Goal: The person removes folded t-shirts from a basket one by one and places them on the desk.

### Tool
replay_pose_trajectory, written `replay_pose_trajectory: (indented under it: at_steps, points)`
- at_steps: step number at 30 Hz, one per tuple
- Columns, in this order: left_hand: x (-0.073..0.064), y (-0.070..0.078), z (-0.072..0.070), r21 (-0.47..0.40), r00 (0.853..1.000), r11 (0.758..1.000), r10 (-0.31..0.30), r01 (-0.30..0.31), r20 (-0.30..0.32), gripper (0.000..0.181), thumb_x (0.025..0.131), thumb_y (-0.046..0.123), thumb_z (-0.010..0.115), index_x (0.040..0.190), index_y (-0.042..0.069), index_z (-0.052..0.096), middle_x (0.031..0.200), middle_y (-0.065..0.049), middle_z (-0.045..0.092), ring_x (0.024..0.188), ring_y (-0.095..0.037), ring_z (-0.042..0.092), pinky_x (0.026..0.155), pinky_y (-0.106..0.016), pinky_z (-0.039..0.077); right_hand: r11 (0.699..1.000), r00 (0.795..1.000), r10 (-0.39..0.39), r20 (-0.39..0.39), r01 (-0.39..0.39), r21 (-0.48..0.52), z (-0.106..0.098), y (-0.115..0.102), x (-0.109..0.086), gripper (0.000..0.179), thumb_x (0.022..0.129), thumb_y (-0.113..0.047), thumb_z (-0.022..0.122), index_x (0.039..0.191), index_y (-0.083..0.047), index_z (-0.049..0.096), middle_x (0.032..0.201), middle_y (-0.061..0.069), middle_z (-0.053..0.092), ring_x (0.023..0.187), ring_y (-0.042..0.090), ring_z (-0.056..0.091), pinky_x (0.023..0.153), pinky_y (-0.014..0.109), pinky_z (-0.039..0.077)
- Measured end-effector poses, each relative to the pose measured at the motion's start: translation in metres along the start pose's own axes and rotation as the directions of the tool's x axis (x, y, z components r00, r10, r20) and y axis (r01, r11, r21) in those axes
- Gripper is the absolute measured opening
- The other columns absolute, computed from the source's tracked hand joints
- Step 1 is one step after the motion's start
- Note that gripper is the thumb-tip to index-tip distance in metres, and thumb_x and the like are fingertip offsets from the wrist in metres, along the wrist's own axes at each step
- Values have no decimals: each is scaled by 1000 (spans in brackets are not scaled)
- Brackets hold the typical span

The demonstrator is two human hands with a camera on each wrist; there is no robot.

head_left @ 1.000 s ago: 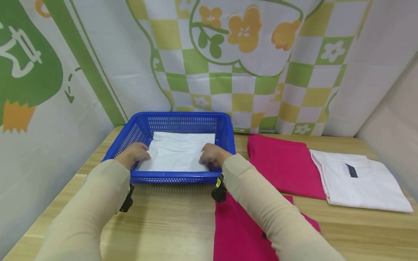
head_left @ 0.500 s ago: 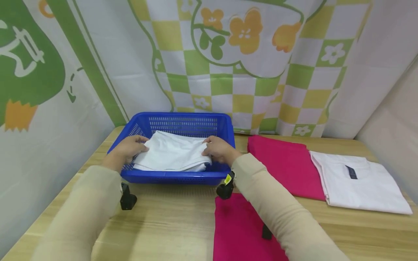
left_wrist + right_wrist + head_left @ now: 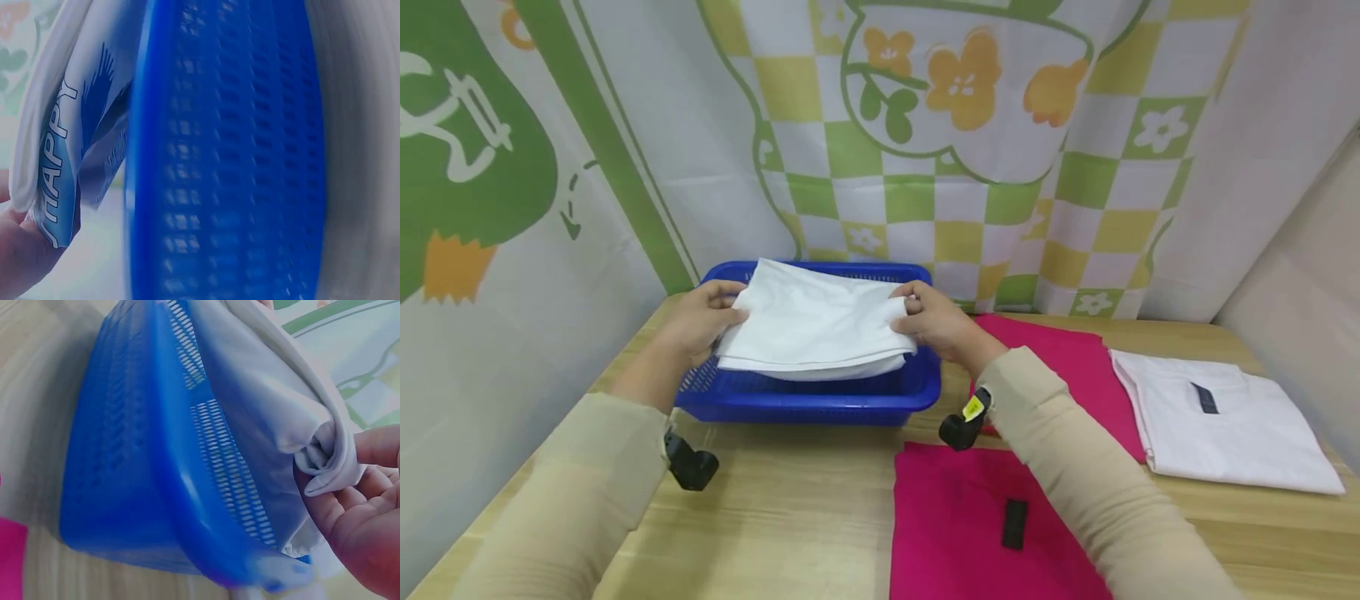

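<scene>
A folded white T-shirt (image 3: 820, 321) hangs level above the blue plastic basket (image 3: 805, 408), held at both sides. My left hand (image 3: 703, 321) pinches its left edge between thumb and fingers. At the right edge, my right hand (image 3: 936, 325) grips the folded layers, thumb on top, as the right wrist view shows the rolled fold (image 3: 322, 456). The left wrist view shows blue printing (image 3: 59, 169) reading "HAPPY" on the shirt's underside. Part of the basket's inside is hidden beneath the cloth.
A folded pink garment (image 3: 1045, 358) and a folded white T-shirt (image 3: 1232, 417) with a dark neck label lie to the right. Another pink garment (image 3: 955, 517) with a black tag (image 3: 1014, 524) is near the front. Patterned curtains (image 3: 887, 200) stand behind the wooden table (image 3: 775, 508).
Both hands have lifted the white T-shirt from inside the basket to above its rim. The right forearm has shifted right, uncovering the black tag on the near pink garment.
</scene>
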State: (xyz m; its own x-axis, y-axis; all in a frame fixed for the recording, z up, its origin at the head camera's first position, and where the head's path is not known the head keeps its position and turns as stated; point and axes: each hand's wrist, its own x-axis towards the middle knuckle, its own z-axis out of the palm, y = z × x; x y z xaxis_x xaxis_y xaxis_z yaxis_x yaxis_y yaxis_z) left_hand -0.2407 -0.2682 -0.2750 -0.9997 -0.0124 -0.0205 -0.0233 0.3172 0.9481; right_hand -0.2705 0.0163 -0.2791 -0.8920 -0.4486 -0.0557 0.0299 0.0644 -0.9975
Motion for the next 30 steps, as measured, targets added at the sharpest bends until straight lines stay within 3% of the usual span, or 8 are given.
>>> replay_pose_trajectory:
  at_steps: [6,15,19,25,30]
  points:
    - [-11,22,23,-53,998,998,28,-30,-48,42,86,-1,47,125,-2,32,99,-7,43,78,-12,48,64,-25,47,998,998,-61,16,61,-23,-29,0,-9,33,80,13,44,109,1,33,109,22,48,71,16,53,58,24,45]
    - [-23,51,76,-214,997,974,68,-76,-44,39,84,-5,47,122,-2,38,95,-7,43,75,-14,48,60,-26,47,991,991,-122,52,125,-52,-77,-10,-55,34,81,11,47,109,-1,33,99,10,53,75,16,54,64,25,46]
    - [-24,56,103,-287,993,951,100,-112,-56,38,81,-9,48,118,-1,43,94,-7,45,75,-14,47,59,-26,47,982,980,-181,84,184,-32,-101,-7,-75,31,81,11,48,105,-5,36,92,5,57,73,14,55,62,24,47]
    - [-31,60,151,-376,988,914,126,-150,-88,37,76,-13,52,110,1,50,92,-10,50,72,-15,47,57,-26,46,960,947,-277,160,280,5,-140,7,-108,33,82,12,45,106,-10,40,92,3,59,77,13,56,64,23,47]
    - [-43,61,192,-393,986,905,157,-164,-50,35,75,-13,52,107,2,52,95,-12,52,71,-16,49,58,-28,48,949,935,-304,181,315,-35,-169,25,-143,37,84,13,39,110,-12,41,97,0,58,83,10,54,69,22,45]
